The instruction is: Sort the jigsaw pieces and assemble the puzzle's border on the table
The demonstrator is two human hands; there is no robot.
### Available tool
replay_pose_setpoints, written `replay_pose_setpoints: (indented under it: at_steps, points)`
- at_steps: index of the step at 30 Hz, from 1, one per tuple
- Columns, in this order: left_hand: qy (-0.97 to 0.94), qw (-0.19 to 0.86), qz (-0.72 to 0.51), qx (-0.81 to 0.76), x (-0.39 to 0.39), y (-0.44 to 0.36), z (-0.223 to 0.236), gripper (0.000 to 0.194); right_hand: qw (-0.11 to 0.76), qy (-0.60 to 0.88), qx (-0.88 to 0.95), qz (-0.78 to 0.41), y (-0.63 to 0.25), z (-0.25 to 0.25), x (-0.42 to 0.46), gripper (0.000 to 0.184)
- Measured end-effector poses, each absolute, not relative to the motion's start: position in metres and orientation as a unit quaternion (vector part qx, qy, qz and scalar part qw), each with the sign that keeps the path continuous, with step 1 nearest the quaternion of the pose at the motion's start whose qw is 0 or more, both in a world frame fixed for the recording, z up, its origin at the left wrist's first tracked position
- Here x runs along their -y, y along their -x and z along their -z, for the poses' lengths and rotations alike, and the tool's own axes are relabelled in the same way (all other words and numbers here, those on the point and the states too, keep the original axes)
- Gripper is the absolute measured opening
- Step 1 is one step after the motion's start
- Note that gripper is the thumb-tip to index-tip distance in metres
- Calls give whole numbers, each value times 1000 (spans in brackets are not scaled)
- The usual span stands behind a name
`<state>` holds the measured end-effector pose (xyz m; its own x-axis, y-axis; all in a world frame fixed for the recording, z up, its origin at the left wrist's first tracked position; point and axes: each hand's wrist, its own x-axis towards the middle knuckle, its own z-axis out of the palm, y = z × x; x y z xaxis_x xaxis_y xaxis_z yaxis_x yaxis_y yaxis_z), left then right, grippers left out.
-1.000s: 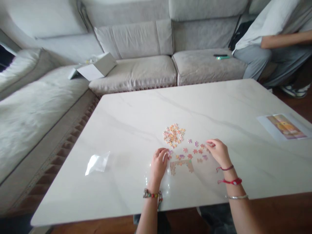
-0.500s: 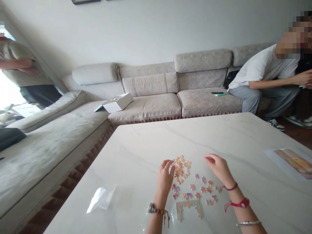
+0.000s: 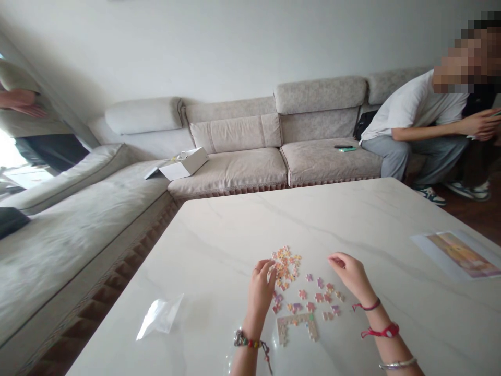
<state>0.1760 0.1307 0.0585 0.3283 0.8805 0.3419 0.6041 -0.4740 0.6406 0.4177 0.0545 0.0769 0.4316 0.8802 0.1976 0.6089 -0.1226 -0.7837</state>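
My left hand (image 3: 261, 282) is at the left edge of a loose pile of jigsaw puzzle pieces (image 3: 286, 263), its fingers loosely bent and the thumb apart from them. To the right of the pile, my right hand (image 3: 350, 271) hovers over the table with fingertips pressed together; whatever may be in them is too small to make out. Pink and purple pieces (image 3: 319, 297) lie scattered between my hands. Below them is a joined section of puzzle border (image 3: 295, 319), shaped like an upside-down U.
A clear plastic bag (image 3: 159, 317) lies at the left on the white marbled table (image 3: 219, 235). A picture sheet (image 3: 462, 255) is at the right. Behind stands a grey sofa (image 3: 235, 167) with an open white box (image 3: 183, 164). One person sits at right; another stands at left.
The view has shifted slightly, so the table and sofa appear a little farther left. My left hand stays by the pile, and my right hand remains raised with its fingertips together.
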Motion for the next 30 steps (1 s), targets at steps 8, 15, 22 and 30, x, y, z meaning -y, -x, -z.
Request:
replay_pose_setpoints:
  at_steps: [8, 15, 22, 30]
  points:
    - [-789, 205, -340, -469, -130, -176, -55, 20, 418, 735, 507, -169, -419, -78, -53, 20]
    - [-787, 194, -335, -481, -130, -173, -61, 20, 408, 735, 512, -177, -418, -77, -54, 20]
    - [-788, 188, -339, -479, -130, -171, -58, 20, 375, 758, 514, -142, -441, -58, -54, 24]
    - [-788, 189, -333, -483, -132, -162, -49, 20, 164, 932, 319, 53, -568, 2, -36, 51]
